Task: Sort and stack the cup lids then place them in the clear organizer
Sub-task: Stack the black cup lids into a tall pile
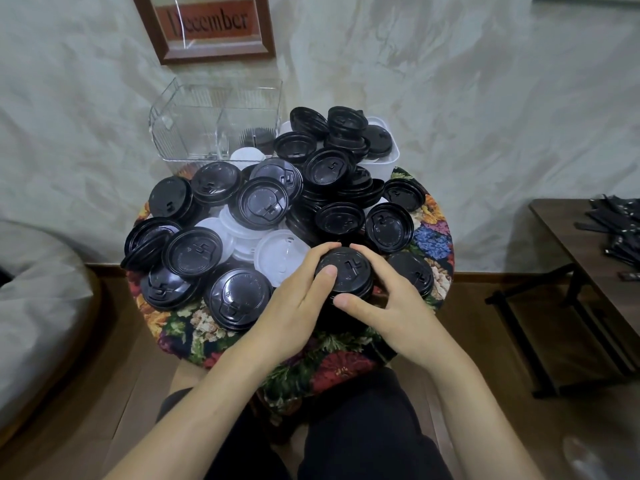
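Both hands on one job: my left hand [291, 306] and right hand [394, 306] wrap a stack of black lids [346, 271] from either side. My fingers [323, 250] curl over its far rim and both thumbs press on the near edge, so each hand is clasping the stack, not resting loose. The stack sits between my palms, at the near edge of the flowered cloth [194, 327]. I cannot tell whether its base touches the cloth or is just lifted. I judge this to be the squaring-up step, nesting same-size black lids into one column before it goes in. The top lid faces up, dome and raised mark toward me. Being round, it has no long side in plan; the stack's long axis runs bottom to top, roughly upright, perhaps leaning slightly toward me. Loose black lids [194, 251] lie left of my left fingers and beyond both hands, with white lids [280, 254] just past my left fingertips. The organizer [214, 123] stands well beyond my fingers, far left, with what looks like a row of dark lids in its right compartment. A white tub [388, 161] heaped with more lids stands far right. Next move, as I read it: keep even pressure on both sides so the column stays nested, lift it clear over the pile, then tip it on its side to slot in.
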Motion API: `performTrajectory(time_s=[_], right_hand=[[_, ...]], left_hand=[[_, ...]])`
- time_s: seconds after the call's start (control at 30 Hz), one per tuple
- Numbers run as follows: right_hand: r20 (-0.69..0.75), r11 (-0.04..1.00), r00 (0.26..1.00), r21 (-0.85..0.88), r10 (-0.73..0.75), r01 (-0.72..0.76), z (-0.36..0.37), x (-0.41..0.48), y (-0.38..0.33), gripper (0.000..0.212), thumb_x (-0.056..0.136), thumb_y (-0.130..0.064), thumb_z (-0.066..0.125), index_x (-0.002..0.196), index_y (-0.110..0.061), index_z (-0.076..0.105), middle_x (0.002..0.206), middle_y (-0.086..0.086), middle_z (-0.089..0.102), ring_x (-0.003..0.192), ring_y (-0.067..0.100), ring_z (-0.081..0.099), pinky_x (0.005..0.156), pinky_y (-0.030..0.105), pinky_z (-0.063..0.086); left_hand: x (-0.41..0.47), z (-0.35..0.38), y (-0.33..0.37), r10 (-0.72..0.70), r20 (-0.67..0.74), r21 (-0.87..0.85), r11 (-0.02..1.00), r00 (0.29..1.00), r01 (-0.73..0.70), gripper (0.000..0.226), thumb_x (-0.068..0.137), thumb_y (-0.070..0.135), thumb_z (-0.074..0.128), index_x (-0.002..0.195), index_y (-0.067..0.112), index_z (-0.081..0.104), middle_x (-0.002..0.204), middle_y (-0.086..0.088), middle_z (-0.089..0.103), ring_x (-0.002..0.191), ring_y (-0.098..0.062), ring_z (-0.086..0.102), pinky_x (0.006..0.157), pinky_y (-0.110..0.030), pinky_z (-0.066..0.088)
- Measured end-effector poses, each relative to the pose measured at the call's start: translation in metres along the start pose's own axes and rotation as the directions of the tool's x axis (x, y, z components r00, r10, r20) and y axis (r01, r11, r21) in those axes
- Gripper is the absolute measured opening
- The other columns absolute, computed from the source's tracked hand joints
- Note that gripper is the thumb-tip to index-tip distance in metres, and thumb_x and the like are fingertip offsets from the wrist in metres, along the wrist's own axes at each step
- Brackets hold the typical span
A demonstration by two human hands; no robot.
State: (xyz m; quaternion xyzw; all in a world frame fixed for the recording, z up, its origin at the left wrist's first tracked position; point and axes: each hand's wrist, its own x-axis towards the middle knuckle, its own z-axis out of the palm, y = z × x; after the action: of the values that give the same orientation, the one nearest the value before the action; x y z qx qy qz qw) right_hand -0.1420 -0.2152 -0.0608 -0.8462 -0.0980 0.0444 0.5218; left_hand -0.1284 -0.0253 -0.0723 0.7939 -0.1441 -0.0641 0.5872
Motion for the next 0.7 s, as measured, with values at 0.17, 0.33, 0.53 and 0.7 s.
performTrajectory(time_s=[0.17,0.33,0.53,0.7], right_hand=[[-0.01,1.0,1.0,0.0,-0.012,0.012,0.0,0.001,-0.001,0.074,0.089,-0.044,0.079,0.153,-0.041,0.043,0.136,-0.029,0.061,0.13,-0.008,0.053,0.114,0.029,0.04],[0.001,1.0,1.0,-0.008,-0.01,0.01,0.0,0.0,0.0,0.077,0.086,-0.056,0.076,0.153,-0.047,0.038,0.143,-0.03,0.056,0.135,-0.008,0.049,0.118,0.034,0.039],[0.014,1.0,1.0,0.004,-0.003,0.003,-0.001,0.0,0.001,0.077,0.088,-0.059,0.076,0.153,-0.05,0.037,0.145,-0.028,0.055,0.136,-0.006,0.049,0.118,0.04,0.04],[0.017,1.0,1.0,0.0,0.0,0.0,-0.001,-0.001,0.0,0.077,0.088,-0.059,0.075,0.153,-0.049,0.037,0.145,-0.028,0.055,0.136,-0.006,0.048,0.117,0.04,0.04]], left_hand=[[0.009,-0.011,0.004,0.056,-0.026,0.051,0.997,0.998,-0.055,0.047,0.098,0.061,0.041,0.138,0.041,0.057,0.13,0.023,0.066,0.124,0.001,0.059,0.111,-0.037,0.046],[0.043,-0.035,0.021,0.259,-0.231,0.294,0.937,0.938,-0.187,0.024,0.102,0.033,0.057,0.121,0.03,0.072,0.112,0.014,0.074,0.091,-0.005,0.071,0.085,-0.04,0.059],[0.097,-0.041,0.047,0.271,0.102,0.848,0.479,0.957,-0.226,0.024,0.101,0.036,0.063,0.123,0.03,0.072,0.109,0.007,0.076,0.112,-0.023,0.061,0.097,-0.04,0.037],[0.104,-0.036,0.038,0.179,0.169,0.91,0.349,0.969,-0.223,0.02,0.097,0.039,0.065,0.115,0.039,0.072,0.105,0.01,0.074,0.113,-0.019,0.057,0.102,-0.04,0.026]])
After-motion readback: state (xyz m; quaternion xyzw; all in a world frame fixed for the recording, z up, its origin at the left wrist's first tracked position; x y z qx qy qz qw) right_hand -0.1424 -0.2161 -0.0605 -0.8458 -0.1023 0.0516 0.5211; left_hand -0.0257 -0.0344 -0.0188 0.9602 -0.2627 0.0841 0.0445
